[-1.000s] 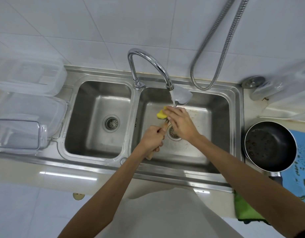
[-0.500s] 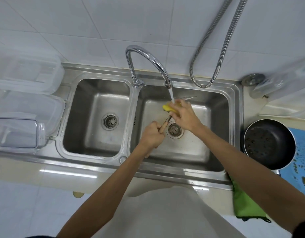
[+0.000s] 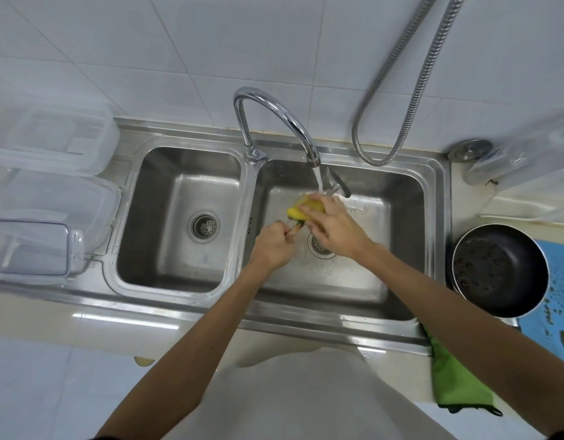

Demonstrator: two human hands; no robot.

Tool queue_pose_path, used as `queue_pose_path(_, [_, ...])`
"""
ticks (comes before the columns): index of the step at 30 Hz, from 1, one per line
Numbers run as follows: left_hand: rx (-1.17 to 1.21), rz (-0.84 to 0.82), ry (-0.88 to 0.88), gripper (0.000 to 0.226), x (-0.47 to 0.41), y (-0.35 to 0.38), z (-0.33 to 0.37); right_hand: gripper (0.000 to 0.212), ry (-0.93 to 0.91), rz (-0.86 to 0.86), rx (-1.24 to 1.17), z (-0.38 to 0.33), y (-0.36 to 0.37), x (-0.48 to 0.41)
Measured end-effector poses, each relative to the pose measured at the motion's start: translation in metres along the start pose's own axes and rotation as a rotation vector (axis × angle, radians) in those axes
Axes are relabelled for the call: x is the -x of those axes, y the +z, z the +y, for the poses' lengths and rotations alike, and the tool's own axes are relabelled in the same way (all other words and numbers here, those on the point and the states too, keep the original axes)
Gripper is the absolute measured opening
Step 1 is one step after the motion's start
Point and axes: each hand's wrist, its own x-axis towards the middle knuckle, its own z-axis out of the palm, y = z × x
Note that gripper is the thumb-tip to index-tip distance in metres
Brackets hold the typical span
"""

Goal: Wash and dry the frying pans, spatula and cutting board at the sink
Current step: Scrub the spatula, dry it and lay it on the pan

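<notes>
Over the right basin of the steel double sink [image 3: 433, 198], my left hand [image 3: 272, 246] is closed around the wooden handle of a spatula [image 3: 337, 184]. Its metal blade sticks up edge-on under the running tap [image 3: 274, 119]. My right hand [image 3: 334, 227] presses a yellow sponge [image 3: 304, 207] against the spatula just above the handle, under the stream. A dark frying pan [image 3: 499, 269], wet with droplets, sits on the counter to the right of the sink. A blue mat or board [image 3: 560, 300] lies under it, only partly in view.
A green cloth [image 3: 458, 382] hangs over the front counter edge at the right. Clear plastic containers [image 3: 48, 198] are stacked left of the sink. A metal shower hose [image 3: 398, 100] loops down the tiled wall. Another clear container [image 3: 528, 154] lies at the far right.
The sponge and my right hand have slid down the spatula toward the handle. The blade has turned edge-on and now shows above the sponge, under the water.
</notes>
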Motion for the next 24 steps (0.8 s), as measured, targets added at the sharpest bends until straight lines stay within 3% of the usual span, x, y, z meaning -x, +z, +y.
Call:
queue_pose_path(4, [0.074, 0.02, -0.017, 0.027, 0.001, 0.0, -0.002, 0.045, 0.335, 0.103, 0.002, 0.013, -0.002, -0.009])
queue_pose_path(5, [0.084, 0.036, 0.001, 0.027, 0.003, -0.001, -0.001, 0.046, 0.327, 0.121, 0.001, 0.01, -0.002, -0.01])
queue_pose_path(7, [0.079, 0.056, 0.049, 0.027, 0.005, -0.002, -0.002, 0.047, 0.135, 0.133, 0.003, -0.003, 0.001, -0.01])
queue_pose_path(10, [0.037, 0.063, 0.08, 0.025, 0.001, -0.003, -0.007, 0.045, -0.074, 0.043, 0.063, -0.018, 0.003, -0.009])
queue_pose_path(16, [0.019, 0.022, 0.044, 0.018, -0.002, -0.01, -0.006, 0.047, 0.108, 0.173, 0.178, 0.008, -0.022, -0.025])
queue_pose_path(20, [-0.014, 0.093, 0.151, 0.027, 0.003, -0.017, -0.011, 0.045, 0.343, 0.26, 0.044, 0.016, -0.029, -0.028])
queue_pose_path(22, [-0.018, 0.127, 0.148, 0.031, 0.005, -0.019, -0.017, 0.046, 0.418, 0.224, -0.034, 0.022, -0.025, -0.028])
queue_pose_path(24, [-0.023, 0.122, 0.156, 0.031, 0.006, -0.021, -0.024, 0.047, 0.373, 0.155, -0.045, 0.022, -0.023, -0.029])
